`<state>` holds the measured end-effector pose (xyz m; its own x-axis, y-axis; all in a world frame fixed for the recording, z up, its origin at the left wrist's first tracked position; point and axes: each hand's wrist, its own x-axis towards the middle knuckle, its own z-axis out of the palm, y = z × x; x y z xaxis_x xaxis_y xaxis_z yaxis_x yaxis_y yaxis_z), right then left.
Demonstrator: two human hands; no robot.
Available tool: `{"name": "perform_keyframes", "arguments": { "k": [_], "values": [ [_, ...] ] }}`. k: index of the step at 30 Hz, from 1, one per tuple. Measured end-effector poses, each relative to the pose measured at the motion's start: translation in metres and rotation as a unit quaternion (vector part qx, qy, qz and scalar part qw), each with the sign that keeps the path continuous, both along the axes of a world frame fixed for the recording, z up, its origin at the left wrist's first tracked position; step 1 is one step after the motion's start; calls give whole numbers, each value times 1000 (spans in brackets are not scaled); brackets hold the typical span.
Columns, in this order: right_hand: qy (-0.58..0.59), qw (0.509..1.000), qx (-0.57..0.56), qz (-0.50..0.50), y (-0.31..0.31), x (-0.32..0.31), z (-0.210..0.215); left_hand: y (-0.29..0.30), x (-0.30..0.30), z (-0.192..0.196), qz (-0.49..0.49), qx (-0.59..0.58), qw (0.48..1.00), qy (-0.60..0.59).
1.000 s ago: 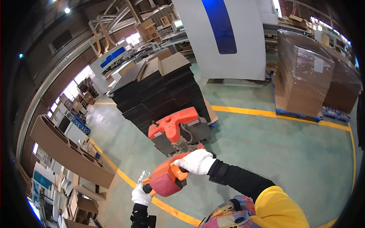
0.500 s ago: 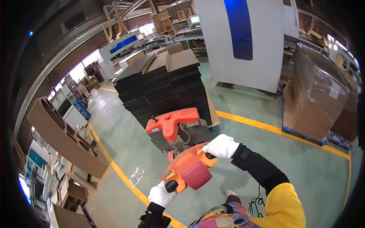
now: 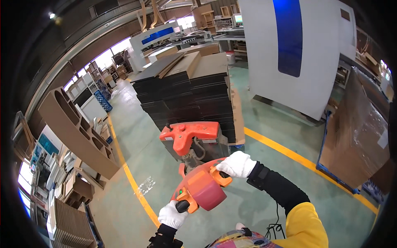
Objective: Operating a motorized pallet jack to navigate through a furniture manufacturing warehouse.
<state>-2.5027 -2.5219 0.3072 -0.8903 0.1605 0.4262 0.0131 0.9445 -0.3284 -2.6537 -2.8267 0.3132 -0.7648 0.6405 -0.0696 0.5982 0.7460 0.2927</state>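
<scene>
My left hand (image 3: 171, 215), in a white glove, is closed round the black left grip of a pallet truck's orange-and-red control handle (image 3: 200, 184). On the same handle's right grip my right hand (image 3: 238, 164), also white-gloved, is closed, its fingertips partly hidden. Beyond the handle stands the truck's red body (image 3: 196, 130), joined to it by a greasy stem. A tall stack of dark-edged boards (image 3: 190, 99) with brown tops rises just past the body, and a pallet corner shows at its lower right. The forks are hidden under the load.
At right, film-wrapped cardboard (image 3: 357, 136) stands on a blue pallet behind a yellow floor line (image 3: 285, 151). A big white machine (image 3: 289, 49) is at back right. Along the left, a curved brown shelf unit (image 3: 74, 128) and stacked panels (image 3: 72, 223) border another yellow line (image 3: 128, 173).
The surroundings have shifted rightward in my view, the white machine and wrapped cardboard most plainly. Both hands keep hold of the handle, which stays at nearly the same place in view.
</scene>
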Motion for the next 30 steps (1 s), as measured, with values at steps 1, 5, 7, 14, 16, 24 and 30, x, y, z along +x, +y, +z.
{"name": "perform_keyframes", "arguments": {
  "k": [1,5,7,14,16,24,30],
  "values": [
    [8,1000,-4,5,6,-2,-2,6,2,1,10,-2,1000,-8],
    [7,1000,-4,13,21,-6,-2,19,2,-8,13,6,1000,5],
    [-6,1000,3,17,28,-7,-4,21,1,-16,3,20,1000,5],
    [-5,1000,3,19,38,-29,2,34,-19,-16,14,24,999,43],
    [-4,1000,3,22,39,-35,-2,34,-25,-20,4,39,998,56],
    [-16,999,27,22,43,-80,14,44,-77,-14,-2,55,995,82],
    [39,997,47,41,82,-90,-1,74,-78,-17,-6,77,995,69]
  ]
}}
